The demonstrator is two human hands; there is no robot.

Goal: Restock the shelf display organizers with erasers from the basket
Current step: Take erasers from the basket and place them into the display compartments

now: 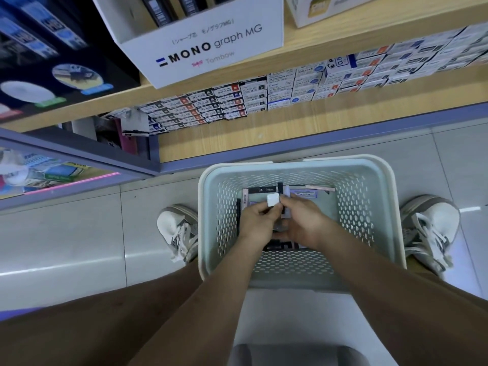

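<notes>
A pale green perforated basket (380, 207) stands on the floor between my feet. Inside lie flat packets (264, 191) in black and lilac. Both my hands are down in the basket. My left hand (257, 223) pinches a small white eraser (272, 199) between thumb and fingers, held just above the packets. My right hand (303, 223) has its fingers curled around a packet right next to the eraser, its fingertips touching the eraser's side. The packets under my hands are mostly hidden.
Wooden shelves (290, 125) ahead carry rows of small lead-refill boxes (237, 101). A white MONO graph MG display box (200, 46) stands on the upper shelf. A lower purple-edged shelf (79, 165) juts out at the left. My white sneakers (179, 231) flank the basket on the tiled floor.
</notes>
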